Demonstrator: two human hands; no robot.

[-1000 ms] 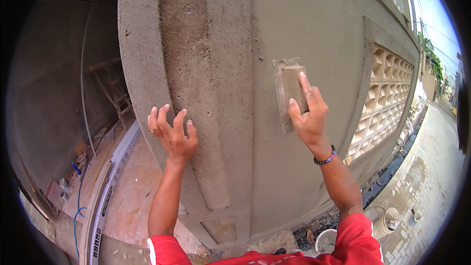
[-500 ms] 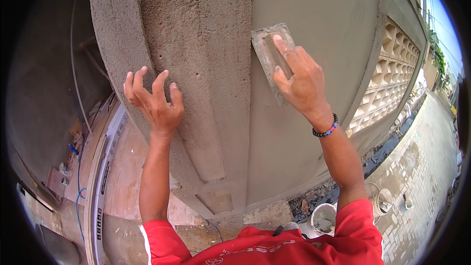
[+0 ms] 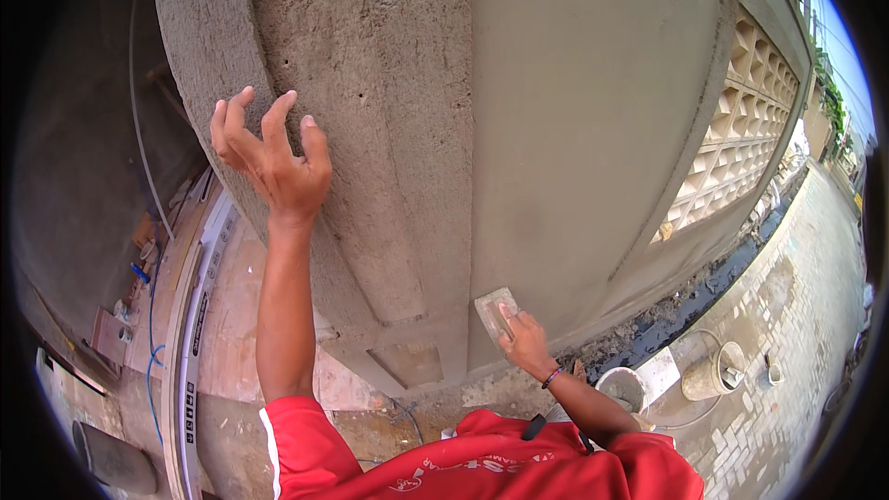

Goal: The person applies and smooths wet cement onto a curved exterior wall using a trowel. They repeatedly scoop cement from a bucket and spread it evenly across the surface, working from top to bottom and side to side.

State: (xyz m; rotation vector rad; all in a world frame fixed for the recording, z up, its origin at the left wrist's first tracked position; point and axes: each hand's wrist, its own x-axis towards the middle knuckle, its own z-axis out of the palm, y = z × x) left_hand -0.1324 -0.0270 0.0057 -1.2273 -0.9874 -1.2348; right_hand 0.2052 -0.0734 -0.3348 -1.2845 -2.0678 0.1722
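Low on the smooth grey plastered wall (image 3: 574,130), my right hand (image 3: 526,344) grips a plastering float (image 3: 496,309) by its handle. The float's flat rectangular face lies against the wall, beside the pillar's right edge, and is smeared with cement. Higher up, my left hand (image 3: 278,153) has its fingers spread and curved, with nothing in it. It is over the left side of the rough plastered pillar (image 3: 407,130); whether the fingertips touch the surface I cannot tell.
Patterned vent blocks (image 3: 741,130) fill an opening at right. Below runs a dark wet gutter (image 3: 667,333) beside a paved lane (image 3: 769,380). Buckets (image 3: 622,389) stand near my right arm. At left lie a long straight bar (image 3: 199,333), a blue hose (image 3: 153,380) and a dark container (image 3: 116,458).
My right hand has brought the float far down the wall, from upper height to near its foot. My left hand has shifted slightly up and left, still spread.
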